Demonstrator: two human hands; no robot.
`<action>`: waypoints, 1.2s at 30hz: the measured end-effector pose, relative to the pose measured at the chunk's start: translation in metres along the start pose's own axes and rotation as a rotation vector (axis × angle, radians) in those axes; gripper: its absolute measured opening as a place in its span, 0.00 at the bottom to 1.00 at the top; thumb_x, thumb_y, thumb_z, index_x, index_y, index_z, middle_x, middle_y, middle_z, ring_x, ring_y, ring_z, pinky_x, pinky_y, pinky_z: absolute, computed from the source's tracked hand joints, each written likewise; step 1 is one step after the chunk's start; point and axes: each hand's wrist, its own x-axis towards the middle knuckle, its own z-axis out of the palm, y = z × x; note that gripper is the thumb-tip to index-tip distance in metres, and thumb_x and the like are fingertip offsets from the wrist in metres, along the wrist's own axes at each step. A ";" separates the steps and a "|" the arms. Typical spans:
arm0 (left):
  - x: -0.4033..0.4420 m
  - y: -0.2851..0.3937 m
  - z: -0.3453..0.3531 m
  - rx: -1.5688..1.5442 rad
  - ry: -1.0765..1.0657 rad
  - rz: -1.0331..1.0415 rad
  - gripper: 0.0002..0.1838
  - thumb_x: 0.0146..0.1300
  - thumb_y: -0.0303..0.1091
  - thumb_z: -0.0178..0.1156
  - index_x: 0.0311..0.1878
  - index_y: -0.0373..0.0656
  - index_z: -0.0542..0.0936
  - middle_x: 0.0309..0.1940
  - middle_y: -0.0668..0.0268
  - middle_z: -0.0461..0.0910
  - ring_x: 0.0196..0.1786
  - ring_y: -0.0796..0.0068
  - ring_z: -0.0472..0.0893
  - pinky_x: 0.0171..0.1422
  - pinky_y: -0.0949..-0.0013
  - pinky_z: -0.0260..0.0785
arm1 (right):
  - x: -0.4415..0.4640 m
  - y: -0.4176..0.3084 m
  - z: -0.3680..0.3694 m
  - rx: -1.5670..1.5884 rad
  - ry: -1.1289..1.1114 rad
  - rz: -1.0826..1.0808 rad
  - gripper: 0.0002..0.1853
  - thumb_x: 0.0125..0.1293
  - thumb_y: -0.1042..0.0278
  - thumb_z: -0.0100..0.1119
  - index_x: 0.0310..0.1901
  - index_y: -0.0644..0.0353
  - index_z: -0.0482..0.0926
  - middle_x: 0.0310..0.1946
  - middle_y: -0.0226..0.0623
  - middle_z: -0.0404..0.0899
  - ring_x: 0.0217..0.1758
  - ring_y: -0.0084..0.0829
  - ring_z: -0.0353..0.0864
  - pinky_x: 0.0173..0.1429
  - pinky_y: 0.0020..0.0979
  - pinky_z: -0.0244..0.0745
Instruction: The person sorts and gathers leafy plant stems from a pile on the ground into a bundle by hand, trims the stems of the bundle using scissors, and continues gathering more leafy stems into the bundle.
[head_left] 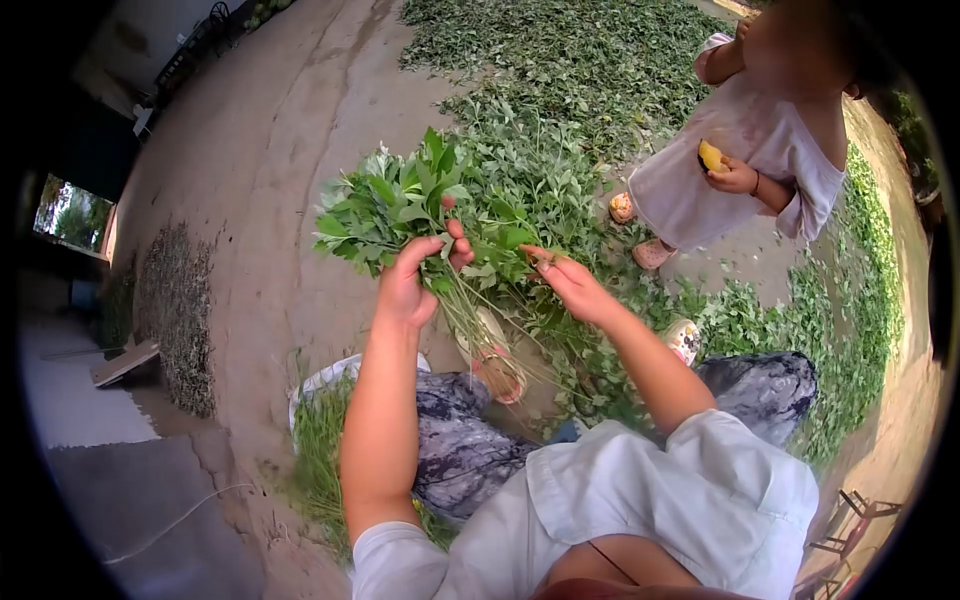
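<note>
My left hand [425,265] is wrapped round a bunch of leafy green stems [400,195], with the leaves fanned out above it and the thin stems hanging below. To its right, my right hand [565,280] is closed in a pinch at the edge of the greenery, its thumb and forefinger on a thin stem or leaf too small to make out clearly. Beneath and beyond both hands lies a heap of cut leafy plants [540,180] on the concrete floor.
Another person [740,150] in a pale top stands at the upper right, holding a piece of yellow fruit [712,156]. Spread leaves [570,50] cover the ground behind. Grassy stems [325,440] lie beside my left leg. A stool [860,510] stands at the lower right.
</note>
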 end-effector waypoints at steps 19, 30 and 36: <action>-0.014 -0.022 0.031 0.502 0.366 0.085 0.17 0.55 0.35 0.58 0.47 0.38 0.72 0.38 0.67 0.76 0.41 0.76 0.73 0.48 0.73 0.62 | 0.039 -0.082 0.037 -0.798 -0.031 -0.184 0.14 0.47 0.70 0.52 0.37 0.64 0.72 0.31 0.43 0.73 0.34 0.43 0.75 0.34 0.39 0.72; -0.031 0.051 -0.017 0.095 0.574 0.352 0.11 0.62 0.41 0.50 0.29 0.45 0.67 0.20 0.72 0.61 0.20 0.81 0.60 0.29 0.72 0.62 | -0.051 0.136 -0.063 -1.000 -0.146 0.371 0.10 0.60 0.62 0.44 0.34 0.60 0.66 0.27 0.47 0.74 0.32 0.49 0.74 0.33 0.44 0.69; -0.024 0.044 -0.003 0.245 0.572 0.171 0.11 0.60 0.40 0.53 0.29 0.45 0.67 0.21 0.72 0.62 0.20 0.82 0.60 0.25 0.73 0.57 | -0.131 0.196 -0.125 -1.246 -0.713 1.437 0.16 0.54 0.56 0.50 0.34 0.63 0.76 0.36 0.49 0.76 0.39 0.48 0.75 0.43 0.41 0.70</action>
